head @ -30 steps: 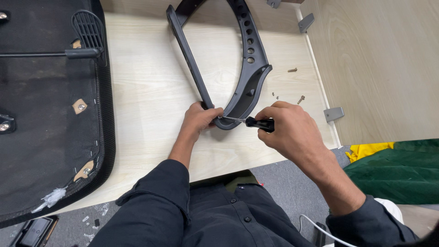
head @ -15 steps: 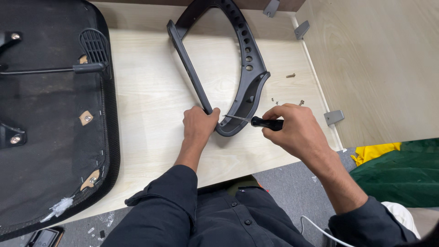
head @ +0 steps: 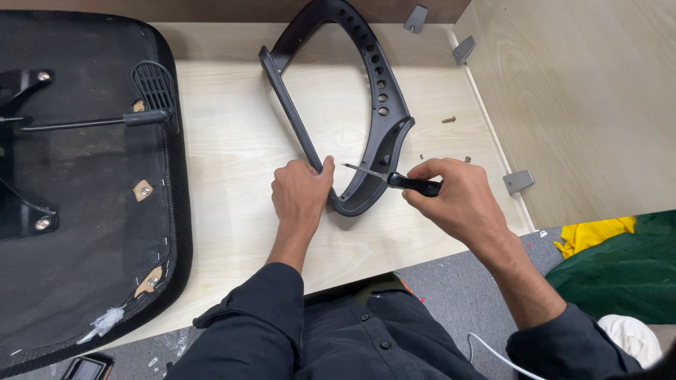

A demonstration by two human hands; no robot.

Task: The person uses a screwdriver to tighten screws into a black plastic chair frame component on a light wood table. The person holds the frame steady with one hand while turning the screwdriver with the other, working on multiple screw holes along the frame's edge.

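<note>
while the left hand [head: 301, 193] grips the black armrest [head: 366, 105] on the table [head: 225, 141], the right hand [head: 454, 197] closes around a screwdriver [head: 398, 180].

Head camera looks steeply down (close) at table [head: 232, 162]

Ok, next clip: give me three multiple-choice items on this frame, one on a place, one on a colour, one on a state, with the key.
1. Where does the upturned seat lie on the light wooden board?
A. at its left
B. at its right
C. under the frame

2. What colour is the curved plastic frame?
A. white
B. black
C. yellow

3. How is the screwdriver held?
A. lying loose on the board
B. in the left hand
C. gripped in the right hand

Key: 1 A, the seat fills the board's left side. 2 B, the frame is black all over. 3 C, the right fingers close round its handle while the left hand steadies the frame's bar.
</note>
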